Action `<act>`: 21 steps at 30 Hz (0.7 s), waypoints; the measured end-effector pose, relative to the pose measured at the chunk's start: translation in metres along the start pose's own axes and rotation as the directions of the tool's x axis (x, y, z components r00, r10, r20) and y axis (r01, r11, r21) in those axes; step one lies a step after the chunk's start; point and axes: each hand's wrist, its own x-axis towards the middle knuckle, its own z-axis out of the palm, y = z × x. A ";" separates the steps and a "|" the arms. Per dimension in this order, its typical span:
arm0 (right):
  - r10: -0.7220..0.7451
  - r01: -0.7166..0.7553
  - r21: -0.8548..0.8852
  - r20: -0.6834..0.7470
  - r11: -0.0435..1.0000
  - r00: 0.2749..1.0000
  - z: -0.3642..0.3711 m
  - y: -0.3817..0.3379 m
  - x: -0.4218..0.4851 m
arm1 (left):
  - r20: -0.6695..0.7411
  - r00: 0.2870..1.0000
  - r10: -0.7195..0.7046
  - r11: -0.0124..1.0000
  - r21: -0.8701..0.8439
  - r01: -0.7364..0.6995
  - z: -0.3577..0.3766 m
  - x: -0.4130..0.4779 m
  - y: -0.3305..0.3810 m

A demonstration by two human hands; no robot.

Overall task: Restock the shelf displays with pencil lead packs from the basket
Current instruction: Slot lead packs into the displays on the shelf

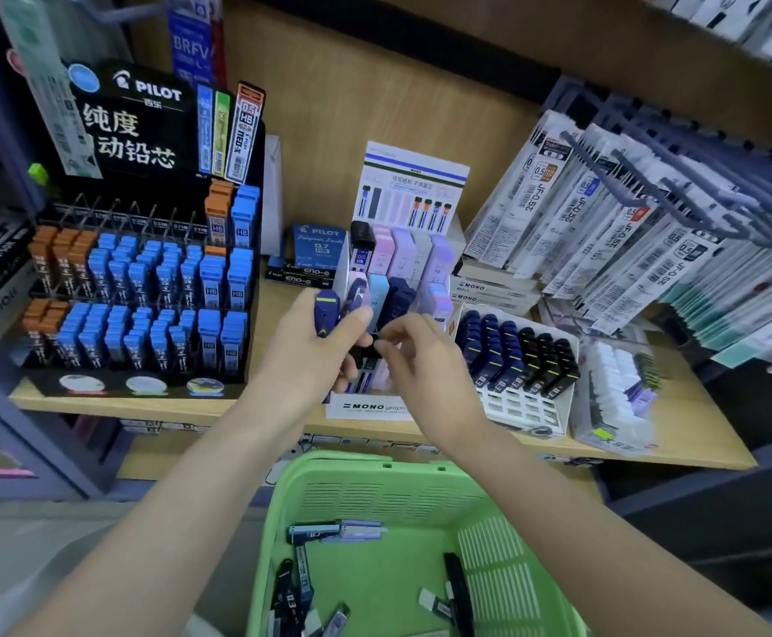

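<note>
My left hand [315,351] grips a few pencil lead packs; a navy pack with a yellow stripe [327,311] and a lilac-and-navy one [357,294] stick up above my fingers. My right hand [414,349] is just right of it, its fingertips pinched at a small dark pack [377,341] at the bottom of the bunch. Both hands hover in front of the white MONO display [365,406], which holds pastel and navy packs. The green basket [374,480] sits below my arms with several loose lead packs [301,567] on its floor.
A black Pilot display [145,287] full of blue and orange lead cases stands at the left of the wooden shelf [650,448]. A white tray of navy and black packs [517,351] sits right of the MONO display. Hanging refill packets [627,223] crowd the right side.
</note>
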 end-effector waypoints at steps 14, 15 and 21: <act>0.289 -0.313 0.654 0.148 0.689 0.946 -0.067 -0.012 -0.022 | 0.263 0.963 -0.058 0.964 0.267 -0.015 0.017 -0.009 -0.005; 0.303 -0.311 0.655 0.130 0.688 0.944 -0.070 -0.008 -0.025 | 0.259 0.963 -0.076 0.967 0.254 0.008 0.018 -0.008 -0.005; 0.345 -0.384 0.667 0.199 0.638 0.917 -0.074 0.013 -0.053 | 0.171 0.981 -0.090 0.991 0.111 0.072 0.034 -0.010 -0.009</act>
